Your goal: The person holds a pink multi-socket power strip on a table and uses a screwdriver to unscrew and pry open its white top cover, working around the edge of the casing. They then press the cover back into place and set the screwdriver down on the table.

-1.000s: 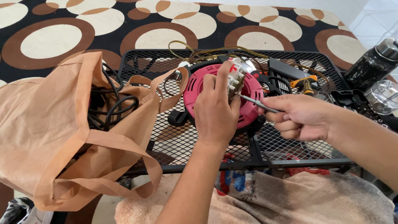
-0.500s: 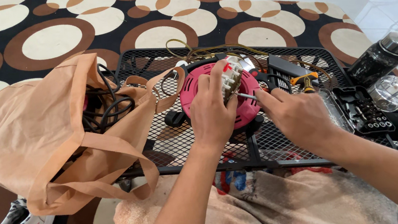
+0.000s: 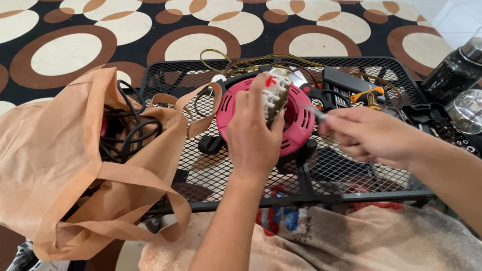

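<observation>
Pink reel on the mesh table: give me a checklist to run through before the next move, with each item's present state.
1. Left hand holds the white socket block against the pink reel: ok.
2. Right hand grip on the thin metal tool: ok.
3. Tool tip seated on the block: cannot tell, hidden behind the block.
4. Pink reel resting on the mesh table: ok.
5. Tan bag of black cables clear of both hands: ok.
6. Orange-handled tool within reach behind the right hand: ok.
</observation>
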